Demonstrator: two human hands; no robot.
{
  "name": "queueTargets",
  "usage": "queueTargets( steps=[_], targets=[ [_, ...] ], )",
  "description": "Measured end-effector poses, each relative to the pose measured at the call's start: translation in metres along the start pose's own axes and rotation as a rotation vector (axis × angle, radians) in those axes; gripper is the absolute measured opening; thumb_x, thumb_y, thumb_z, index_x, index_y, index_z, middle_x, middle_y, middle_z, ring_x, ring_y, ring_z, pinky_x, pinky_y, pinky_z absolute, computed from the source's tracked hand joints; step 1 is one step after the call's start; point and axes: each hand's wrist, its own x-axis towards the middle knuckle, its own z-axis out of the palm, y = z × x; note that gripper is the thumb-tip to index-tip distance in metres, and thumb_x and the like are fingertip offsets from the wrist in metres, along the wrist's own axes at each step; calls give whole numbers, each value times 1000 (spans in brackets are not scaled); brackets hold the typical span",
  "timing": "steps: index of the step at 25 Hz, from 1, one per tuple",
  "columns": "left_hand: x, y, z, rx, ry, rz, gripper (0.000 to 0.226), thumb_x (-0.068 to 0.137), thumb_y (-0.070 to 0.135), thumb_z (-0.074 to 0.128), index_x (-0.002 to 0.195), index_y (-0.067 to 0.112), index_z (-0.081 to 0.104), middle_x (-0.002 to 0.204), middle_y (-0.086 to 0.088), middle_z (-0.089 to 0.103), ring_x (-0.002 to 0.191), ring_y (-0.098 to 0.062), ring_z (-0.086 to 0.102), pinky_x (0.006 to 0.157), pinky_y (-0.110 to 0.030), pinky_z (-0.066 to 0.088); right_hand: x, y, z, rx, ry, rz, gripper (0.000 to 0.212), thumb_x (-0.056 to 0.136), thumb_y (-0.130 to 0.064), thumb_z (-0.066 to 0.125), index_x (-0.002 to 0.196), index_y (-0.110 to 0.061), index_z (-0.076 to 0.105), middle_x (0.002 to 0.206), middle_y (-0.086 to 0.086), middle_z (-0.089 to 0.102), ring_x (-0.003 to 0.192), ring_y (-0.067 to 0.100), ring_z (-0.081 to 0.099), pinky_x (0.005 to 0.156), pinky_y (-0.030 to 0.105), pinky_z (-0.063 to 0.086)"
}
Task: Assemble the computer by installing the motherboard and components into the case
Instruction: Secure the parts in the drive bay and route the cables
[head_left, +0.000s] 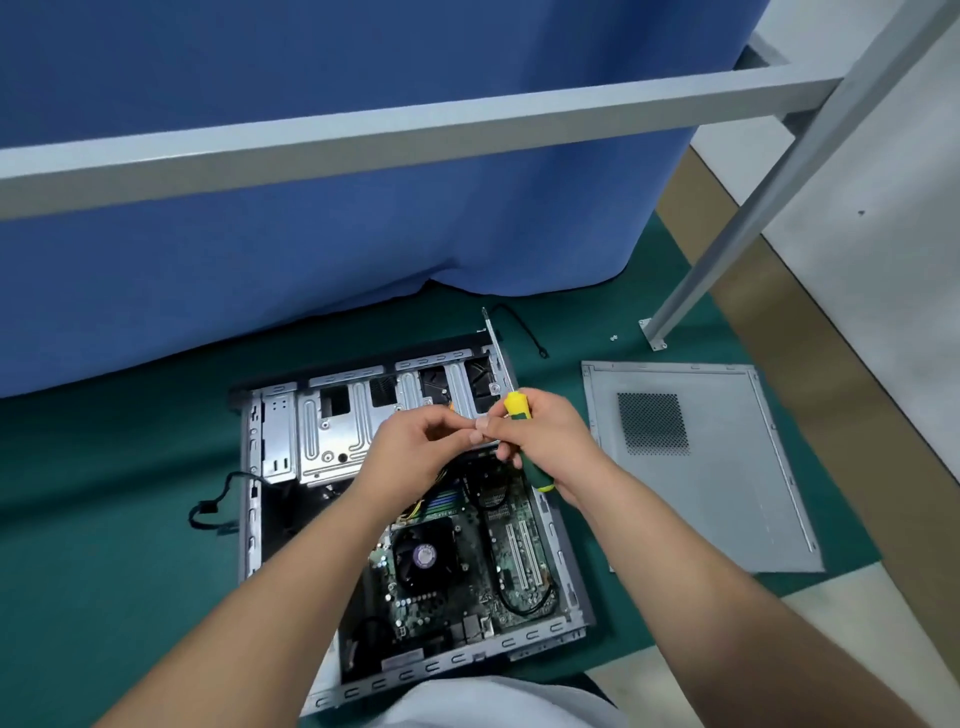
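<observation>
Right now both my hands are mid-frame, over the open case (249, 467), which lies flat on the green mat (104, 493) in the lower centre. Motherboard (498, 540) is already sitting inside it, CPU fan (423, 556) facing up.

Handling, my read:
- Motherboard: light, stiff, fragile. Edges only, no flexing, keep off the fan and the slots.
- Case: sheet steel, rigid, heavier, probably sharp at the stamped edges. Hold it by the frame rails.
- Side panel (727, 493), lower right of frame, flat on the mat well apart from the case: thin, will flex, lift by two opposite edges.

Fingers:
- Right hand (550, 441) is wrapped round the yellow-green screwdriver (514, 402), handle running through the palm, yellow butt poking out the top. Firm grasp.
- Left hand (415, 441) has fingers curled in, fingertips meeting the right hand's at the screwdriver. Looks like a pinch on something small, maybe a screw or the shaft; too small to tell what, or whether anything's in it.

Drive cage (322, 426) sits upper left of the hands. Loose black cable (213, 512) hangs out the case's left side; watch for snagging.
</observation>
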Motion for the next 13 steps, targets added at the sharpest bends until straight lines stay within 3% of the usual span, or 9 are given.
queueTargets(
  steps=[3,6,9,13],
  targets=[
    [-10,-3,-7,233,10,45,7,86,36,81,81,33,77,74,19,71,57,6,56,51,-10,38,-9,-2,13,-107,9,-13,12,86,-19,80,88,-14,69,77,9,76,58,15,66,47,26,46],
    [-19,-1,-10,467,30,87,5,90,33,76,84,32,75,79,18,70,71,4,62,59,-18,42,-14,-7,29,-224,60,-20,10,87,-20,76,87,-16,67,75,6,76,58,13,71,48,26,47],
    [-25,-5,-15,506,49,75,10,88,34,78,82,27,74,79,14,71,73,-2,63,63,-26,49,-18,-14,42,-317,56,-42,8,88,-21,71,86,-19,63,69,1,75,60,13,74,52,28,47],
    [-27,-15,-26,435,56,-18,21,86,30,81,72,24,66,66,9,66,56,-4,54,50,-20,38,-20,-18,53,-424,-16,-66,10,88,-26,70,84,-22,61,72,-4,75,61,12,74,56,30,50]
  ],
)
